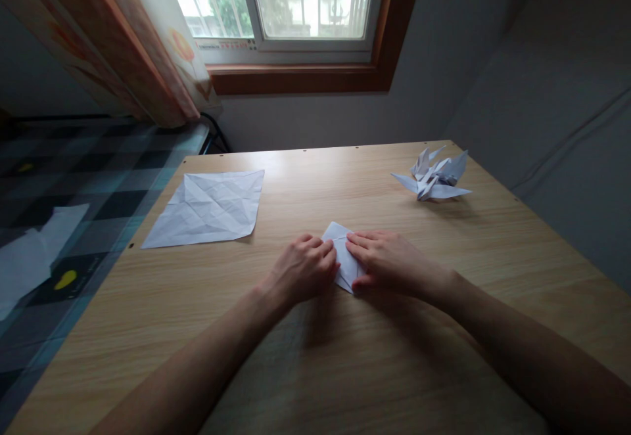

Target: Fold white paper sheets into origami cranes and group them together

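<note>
- Both hands are working at the middle of the table (315,179), with the folded paper (347,265) lying between them and touching both.
- Left hand (310,265): fingers are curling inward, and the fingertips are resting on the left side of the folded paper. Whether the thumb and fingers are pinching its edge cannot be told from this angle.
- Right hand (385,259): fingers are stretching out together across the right side of the folded paper, palm down. The thumb is standing apart from them, touching near the lower corner.
- Folded paper: it is lying on the table, one corner pointing away from the person and another pointing back between the wrists. Its middle strip is showing between the hands; its sides are partly hiding under the fingers. Crease lines are showing on the upper face.
- Creased sheet (211,208): it is lying spread out near the table's far left corner, well apart from the left hand.
- Paper birds (434,184): they are sitting close together near the far right corner, wings spreading, beyond the right hand.
- Surroundings: loose white paper (27,261) is lying on a checked cloth (113,149) to the left; a curtain (142,34) is hanging beside the window (315,1).
</note>
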Motion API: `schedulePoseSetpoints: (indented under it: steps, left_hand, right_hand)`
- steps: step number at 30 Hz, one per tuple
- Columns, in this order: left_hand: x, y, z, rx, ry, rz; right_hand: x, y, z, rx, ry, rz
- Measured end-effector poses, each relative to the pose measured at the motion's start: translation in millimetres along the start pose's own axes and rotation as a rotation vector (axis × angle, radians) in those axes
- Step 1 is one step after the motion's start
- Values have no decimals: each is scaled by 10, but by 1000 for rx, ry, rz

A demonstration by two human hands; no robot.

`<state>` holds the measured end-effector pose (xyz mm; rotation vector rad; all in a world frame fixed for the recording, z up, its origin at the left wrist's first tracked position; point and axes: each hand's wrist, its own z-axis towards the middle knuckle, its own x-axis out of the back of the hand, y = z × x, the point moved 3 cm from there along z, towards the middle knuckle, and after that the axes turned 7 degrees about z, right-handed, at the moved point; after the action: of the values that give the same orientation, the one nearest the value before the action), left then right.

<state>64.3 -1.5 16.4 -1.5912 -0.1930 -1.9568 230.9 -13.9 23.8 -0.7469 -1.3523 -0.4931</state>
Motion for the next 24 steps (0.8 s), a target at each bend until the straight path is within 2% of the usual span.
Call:
schedulePoseSetpoints:
  steps: [11, 15, 19, 24]
  left_hand:
    - [-9, -26, -1, -1, 19, -30]
    - [-22, -58, -9, 6, 7, -57]
    - [-64, -134, -23, 118, -1, -90]
    - [-139, -227, -48, 310, -14, -145]
  right_hand:
    - [109, -58, 21, -37, -49, 79]
    - [115, 63, 62, -158, -6, 83]
    - [30, 196, 69, -281, 126, 184]
    - [-82, 315, 96, -406, 159, 453]
